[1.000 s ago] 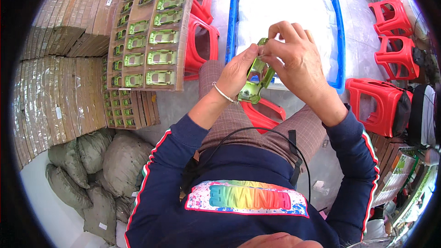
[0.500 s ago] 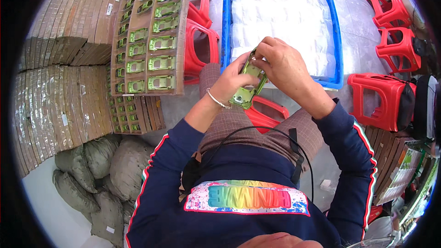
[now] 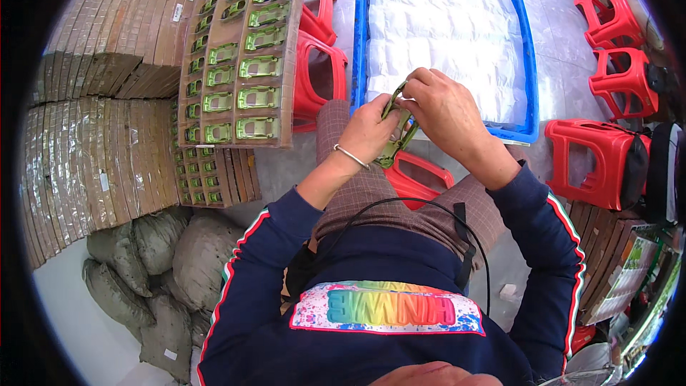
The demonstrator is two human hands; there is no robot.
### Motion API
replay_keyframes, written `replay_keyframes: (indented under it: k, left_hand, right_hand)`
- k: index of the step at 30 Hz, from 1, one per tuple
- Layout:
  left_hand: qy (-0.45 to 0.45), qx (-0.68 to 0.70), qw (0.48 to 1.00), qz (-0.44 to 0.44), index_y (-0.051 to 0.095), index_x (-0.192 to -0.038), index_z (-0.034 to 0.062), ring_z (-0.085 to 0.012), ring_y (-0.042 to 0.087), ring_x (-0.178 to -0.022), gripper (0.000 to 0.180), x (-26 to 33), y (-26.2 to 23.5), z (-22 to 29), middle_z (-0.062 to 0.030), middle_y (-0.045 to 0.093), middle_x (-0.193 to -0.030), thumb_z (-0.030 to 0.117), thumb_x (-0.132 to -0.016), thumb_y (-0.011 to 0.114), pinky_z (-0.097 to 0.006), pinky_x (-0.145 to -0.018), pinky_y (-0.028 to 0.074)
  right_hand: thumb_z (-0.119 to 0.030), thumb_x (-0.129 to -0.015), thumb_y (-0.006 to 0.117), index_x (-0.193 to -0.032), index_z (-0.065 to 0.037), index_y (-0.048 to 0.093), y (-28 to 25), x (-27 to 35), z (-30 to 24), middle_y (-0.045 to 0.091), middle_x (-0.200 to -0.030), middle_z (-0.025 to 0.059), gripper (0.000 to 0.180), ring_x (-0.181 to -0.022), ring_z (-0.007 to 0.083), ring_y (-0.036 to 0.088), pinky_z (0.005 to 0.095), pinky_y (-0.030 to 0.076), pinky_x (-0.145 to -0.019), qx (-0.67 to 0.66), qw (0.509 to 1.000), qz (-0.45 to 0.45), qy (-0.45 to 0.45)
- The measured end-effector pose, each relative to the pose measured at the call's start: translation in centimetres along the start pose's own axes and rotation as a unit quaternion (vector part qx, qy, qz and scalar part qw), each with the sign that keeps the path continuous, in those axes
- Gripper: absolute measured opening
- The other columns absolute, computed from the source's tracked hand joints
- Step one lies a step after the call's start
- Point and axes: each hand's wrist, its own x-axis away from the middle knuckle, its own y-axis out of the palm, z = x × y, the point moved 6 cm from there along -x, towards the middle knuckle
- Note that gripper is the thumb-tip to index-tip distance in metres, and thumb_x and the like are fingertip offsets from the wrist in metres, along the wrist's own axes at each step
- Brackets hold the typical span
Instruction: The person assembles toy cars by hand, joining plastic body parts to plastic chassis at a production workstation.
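**Green car shell (image 3: pixel 393 150) held between both hands**

The left hand (image 3: pixel 370 129) is clamped on its left side; the right hand's (image 3: pixel 444 111) fingertips pinch its far end. The tilted shell's long axis runs away from the lap. Beyond the grip lies a blue tray (image 3: pixel 362 28) of white packets (image 3: pixel 443 43); below, a red stool (image 3: pixel 401 184). Fingers hide the shell's middle; which end is front is unclear.

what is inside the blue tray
The blue tray holds puffy white rows. Whatever is under or within them is covered. The right hand, on a green frame, hides part of the tray's near end.
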Motion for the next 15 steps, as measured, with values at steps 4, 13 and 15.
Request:
replay_keyframes:
  k: [4,13,15]
  left_hand:
    - [-0.038,0.088,0.995,-0.018,0.059,-0.110,0.0018,-0.0137,0.066,-0.074,0.020,0.3,-0.3,0.3,-0.0082,0.068,-0.088,0.008,-0.093,0.051,-0.027,-0.067,0.052]
    - [-0.007,0.062,0.998,0.022,0.056,-0.115,0.0008,-0.0230,0.067,-0.079,0.026,0.7,-0.5,2.0,-0.0173,0.066,-0.088,0.007,-0.090,0.052,-0.035,-0.071,0.050]
    - [0.018,-0.009,0.999,0.050,0.054,-0.119,0.0014,-0.0283,0.066,-0.078,0.031,1.1,-0.6,2.6,-0.0200,0.065,-0.089,0.005,-0.089,0.051,-0.036,-0.071,0.049]
  right_hand:
    - [-0.011,-0.082,0.063,-0.095,-0.001,0.063,-1.4,0.7,0.0,0.062,-0.103,0.0127,0.016,-0.084,0.0301,0.064,0.0385,0.053,-0.069,-0.074,0.993,0.074,-0.053]
    - [-0.013,-0.077,0.067,-0.097,0.000,0.062,-0.2,-0.1,1.8,0.066,-0.085,0.0193,0.024,-0.076,0.0370,0.065,0.0432,0.051,-0.068,-0.209,0.970,0.029,0.121]
    - [-0.012,-0.075,0.068,-0.096,0.000,0.062,-0.1,-0.2,1.9,0.066,-0.079,0.0200,0.025,-0.076,0.0380,0.064,0.0440,0.051,-0.068,-0.198,0.970,0.023,0.142]
